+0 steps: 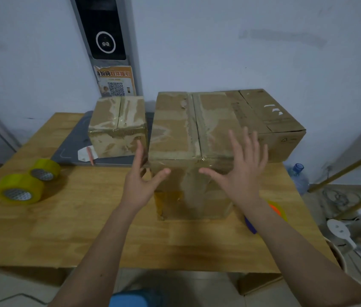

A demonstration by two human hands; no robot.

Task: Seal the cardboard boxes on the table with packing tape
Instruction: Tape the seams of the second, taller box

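A pale blue-grey wall [219, 41] backs a wooden table [75, 229] that fills most of the view. A dark vertical panel [106, 29] with a round ring on it hangs on the wall, and an orange QR notice [116, 82] is stuck below it. To the right of the table the floor holds clutter: a blue water bottle [299, 176], wooden sticks [347, 169] and a white fan [339, 231].

Three cardboard boxes stand on the table. The big box [186, 151] is in the middle, nearest the person, its top seam and front edge already covered with glossy tape. The long box [270, 120] lies behind it to the right, touching it. The small box [117, 125] sits to the left, just beside the big one, on a grey mat [73, 145]; it too is taped over. Two yellow tape rolls [20, 189] lie side by side near the table's left edge. Another roll [274, 211], orange and blue, shows partly behind the right forearm.

The left hand [139, 180] hovers at the big box's front left corner, fingers spread and straight, holding nothing. The right hand [241, 165] is over the box's front right top, fingers fanned wide, also holding nothing; whether it touches the cardboard cannot be told.
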